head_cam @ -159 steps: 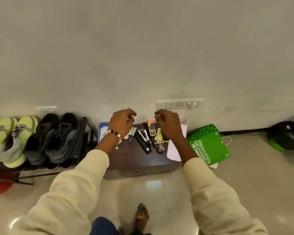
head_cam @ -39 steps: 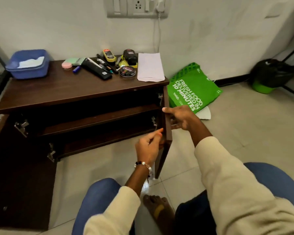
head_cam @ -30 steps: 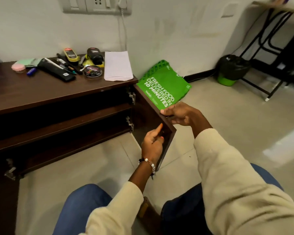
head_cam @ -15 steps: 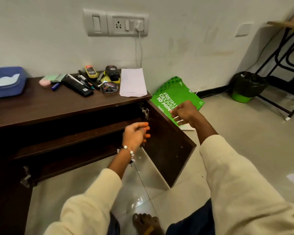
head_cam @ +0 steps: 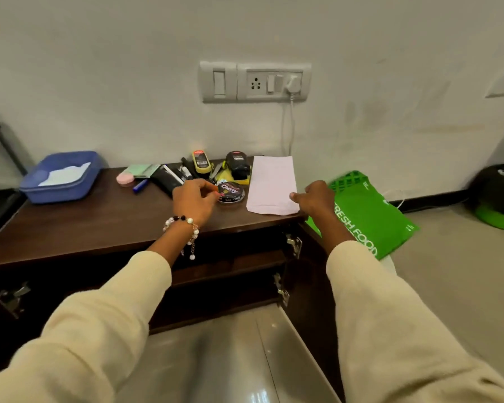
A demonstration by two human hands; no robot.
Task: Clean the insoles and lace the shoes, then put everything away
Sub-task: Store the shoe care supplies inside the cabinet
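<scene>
Both hands are now hovering over the table top, having come up from the open cabinet door they were handling a moment ago. The left hand [head_cam: 193,201], with a beaded bracelet [head_cam: 184,225] on its wrist, is hanging with loosely curled fingers [head_cam: 208,189] just beside the round polish tin [head_cam: 230,192]; whether they are touching the tin cannot be told, and they are grasping nothing. The right hand [head_cam: 314,199] is reaching with relaxed fingers, its thumb at the lower right corner of the white paper [head_cam: 271,184], which is lying flat near the right edge of the dark wooden table [head_cam: 99,225]. Behind the tin a yellow bottle [head_cam: 200,162], a black bottle [head_cam: 238,167] and several pens are sitting in a cluster against the wall. A pink disc [head_cam: 125,179] and a blue tub [head_cam: 60,177] are lying further left. The cabinet door [head_cam: 309,286] below the right arm is standing open, with bare shelves showing inside. A green bag [head_cam: 370,210] is leaning by the wall to the right. No shoes or insoles are showing.
</scene>
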